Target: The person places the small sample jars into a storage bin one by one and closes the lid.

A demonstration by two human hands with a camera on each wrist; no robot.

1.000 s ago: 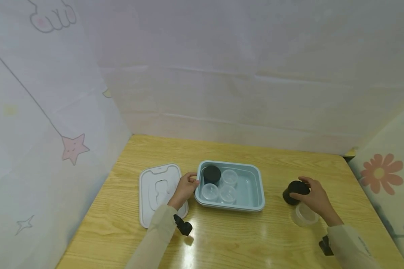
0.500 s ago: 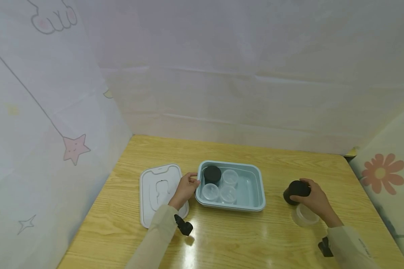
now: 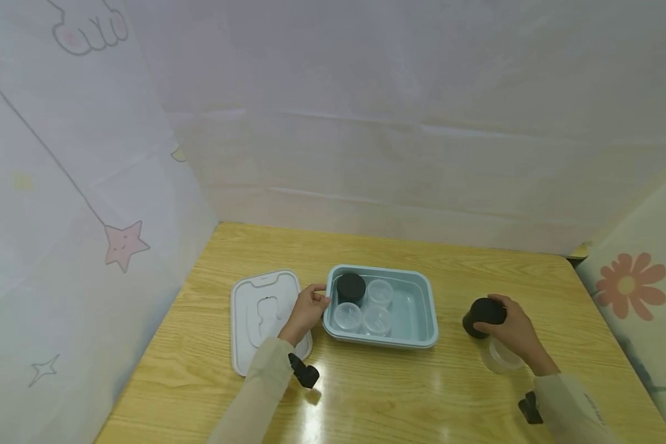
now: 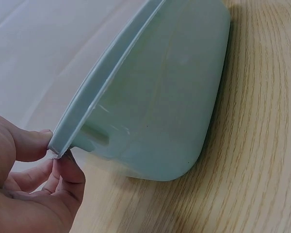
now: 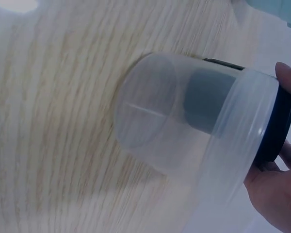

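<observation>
My left hand (image 3: 305,313) pinches the left rim of a pale blue plastic tub (image 3: 408,313) between thumb and fingers; the left wrist view shows the grip at the rim (image 4: 70,128). Inside the tub are a black round container (image 3: 351,286) and three translucent lidded cups (image 3: 377,320), grouped at its left. At the right, my right hand (image 3: 513,328) grips another black round container (image 3: 481,316) around its top. Close in front of that one stands a translucent cup (image 5: 184,114), partly covered by the hand in the head view and overlapping the black container in the right wrist view.
A light grey lid (image 3: 250,333) lies flat left of the tub, partly under my left forearm in the head view. The wooden table (image 3: 388,394) ends at a pale sheet (image 3: 366,172) at the back, with patterned sheets along both sides.
My right hand has shifted slightly left with the black container, so it sits a little further from the translucent cup. The left hand keeps its place on the tub's rim.
</observation>
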